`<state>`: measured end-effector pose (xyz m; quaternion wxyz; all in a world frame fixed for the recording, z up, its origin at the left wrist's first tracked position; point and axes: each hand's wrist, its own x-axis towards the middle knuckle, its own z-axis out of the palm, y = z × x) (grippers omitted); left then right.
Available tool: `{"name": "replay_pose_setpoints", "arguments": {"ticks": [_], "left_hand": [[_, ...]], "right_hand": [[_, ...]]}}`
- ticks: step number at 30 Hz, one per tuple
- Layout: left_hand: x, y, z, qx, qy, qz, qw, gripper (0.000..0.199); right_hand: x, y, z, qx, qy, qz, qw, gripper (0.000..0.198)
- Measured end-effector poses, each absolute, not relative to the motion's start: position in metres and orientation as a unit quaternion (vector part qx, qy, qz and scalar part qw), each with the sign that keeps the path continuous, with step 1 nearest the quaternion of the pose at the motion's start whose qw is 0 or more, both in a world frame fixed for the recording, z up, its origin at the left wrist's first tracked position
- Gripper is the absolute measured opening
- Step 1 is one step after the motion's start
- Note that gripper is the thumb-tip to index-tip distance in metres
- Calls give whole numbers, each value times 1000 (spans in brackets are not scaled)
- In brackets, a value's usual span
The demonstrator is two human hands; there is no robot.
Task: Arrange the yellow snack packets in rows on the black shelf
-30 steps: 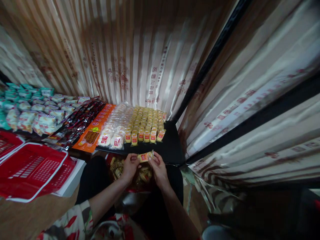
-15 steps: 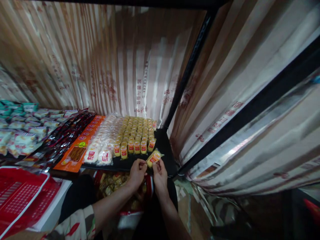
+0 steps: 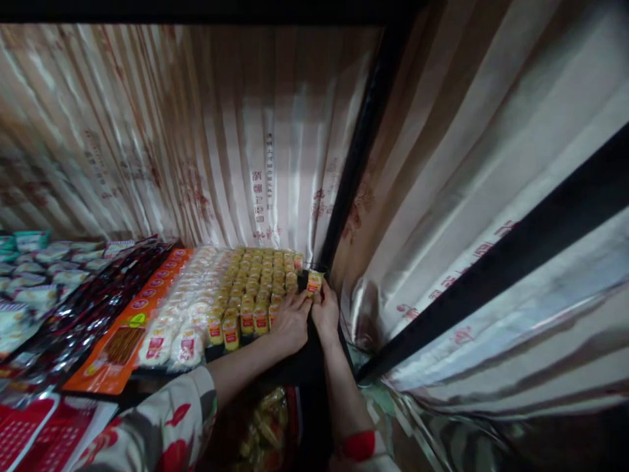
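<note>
Left of the block of yellow packets [image 3: 255, 269] we have white packets [image 3: 177, 301], an orange bag [image 3: 128, 324] and dark shiny packets [image 3: 98, 295]; behind its right corner stands a black post [image 3: 361, 144], and below its front lie loose packets [image 3: 268, 426]. Just right of the block, our right hand [image 3: 325, 309] pinches a single yellow packet [image 3: 314, 282] between thumb and fingers. Our left hand [image 3: 292, 321] reaches across the block's front right corner, palm down, fingertips at that packet; we cannot tell whether they grip. Our right forearm rises beside the block.
</note>
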<state>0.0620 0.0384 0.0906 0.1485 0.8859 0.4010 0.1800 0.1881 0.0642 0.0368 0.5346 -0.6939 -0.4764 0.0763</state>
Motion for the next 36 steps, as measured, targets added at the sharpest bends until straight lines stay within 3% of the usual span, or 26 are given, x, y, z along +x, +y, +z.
{"name": "replay_pose_setpoints", "arguments": {"ticks": [20, 28, 36], "left_hand": [[84, 97, 80, 895, 428, 104, 70, 49], [97, 132, 71, 894, 442, 57, 54, 48], [97, 128, 67, 897, 433, 83, 43, 49]], "right_hand": [[209, 162, -10, -721, -458, 162, 494, 43], [210, 167, -21, -740, -506, 128, 425, 45], [206, 163, -25, -730, -517, 103, 435, 50]]}}
